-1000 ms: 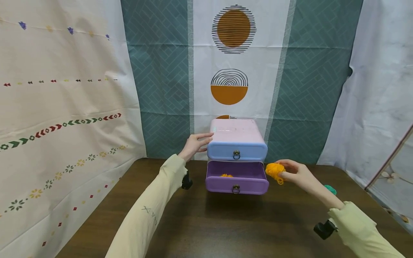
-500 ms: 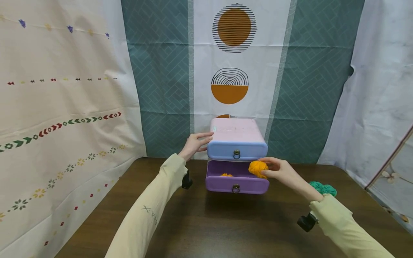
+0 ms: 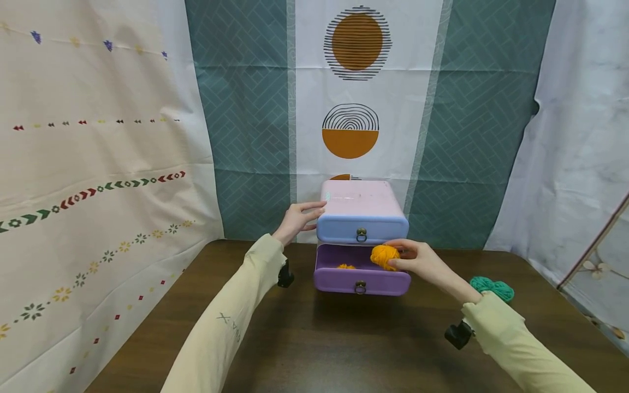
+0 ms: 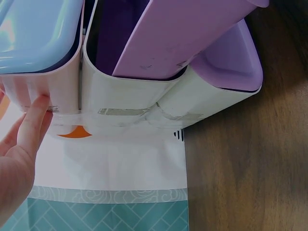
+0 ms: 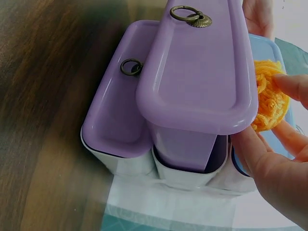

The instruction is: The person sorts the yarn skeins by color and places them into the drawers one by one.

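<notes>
A small chest of drawers has a pink top (image 3: 361,197), a blue upper drawer (image 3: 339,229) and a purple middle drawer (image 3: 339,280) pulled out. My left hand (image 3: 297,222) rests against the chest's upper left side, its fingers (image 4: 33,120) fairly straight in the left wrist view. Thumb and fingers of my right hand (image 3: 417,258) pinch a ball of orange yarn (image 3: 383,257) over the right part of the pulled-out drawer. Another bit of orange yarn (image 3: 346,267) shows inside that drawer, mostly hidden by its front.
Green yarn (image 3: 491,288) lies on the brown wooden table (image 3: 344,349), right of the chest beyond my right forearm. A lower purple drawer (image 5: 113,113) with a ring pull sits pushed in. Patterned cloths (image 3: 250,120) hang behind and at both sides.
My right hand has carried the orange yarn ball leftward, from beside the chest to over the pulled-out drawer. More of the green yarn shows. My left hand has stayed put.
</notes>
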`<action>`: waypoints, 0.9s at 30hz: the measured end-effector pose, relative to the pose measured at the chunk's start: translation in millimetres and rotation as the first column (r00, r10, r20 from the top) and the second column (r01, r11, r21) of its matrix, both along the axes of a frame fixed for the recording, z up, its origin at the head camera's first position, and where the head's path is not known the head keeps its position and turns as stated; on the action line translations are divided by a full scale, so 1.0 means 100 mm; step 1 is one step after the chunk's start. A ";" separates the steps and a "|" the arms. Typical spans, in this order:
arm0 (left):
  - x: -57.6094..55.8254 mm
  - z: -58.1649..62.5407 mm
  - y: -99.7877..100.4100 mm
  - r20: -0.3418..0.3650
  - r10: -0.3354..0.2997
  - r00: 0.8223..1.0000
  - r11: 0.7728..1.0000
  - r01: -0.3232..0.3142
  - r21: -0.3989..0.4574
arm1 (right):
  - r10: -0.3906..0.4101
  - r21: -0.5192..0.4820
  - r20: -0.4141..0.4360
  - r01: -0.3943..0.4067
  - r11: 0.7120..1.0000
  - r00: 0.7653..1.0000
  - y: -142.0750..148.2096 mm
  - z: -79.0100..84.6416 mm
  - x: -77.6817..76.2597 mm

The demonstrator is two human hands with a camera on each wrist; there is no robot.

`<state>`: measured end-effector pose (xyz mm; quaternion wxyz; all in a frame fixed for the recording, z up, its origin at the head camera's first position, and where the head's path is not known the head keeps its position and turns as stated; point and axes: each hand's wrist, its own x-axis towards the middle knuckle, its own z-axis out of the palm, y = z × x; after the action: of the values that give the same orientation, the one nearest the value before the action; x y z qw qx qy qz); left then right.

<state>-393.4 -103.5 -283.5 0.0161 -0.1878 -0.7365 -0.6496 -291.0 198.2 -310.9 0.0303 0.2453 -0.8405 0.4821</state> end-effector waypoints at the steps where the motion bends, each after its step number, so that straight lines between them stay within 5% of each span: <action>1: 0.00 0.00 0.00 -0.001 0.000 1.000 1.000 0.000 0.000 | 0.004 -0.003 -0.003 -0.004 1.000 1.000 0.00 0.00 0.00; 27: 0.02 -0.02 -0.02 -0.014 -0.011 1.000 1.000 0.011 -0.006 | -0.037 -0.125 -0.027 0.033 0.992 0.999 -0.01 0.04 0.11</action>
<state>-391.2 -105.8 -285.5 0.0173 -0.1966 -0.7372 -0.6462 -279.8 197.5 -307.3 0.0663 0.2352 -0.8126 0.5291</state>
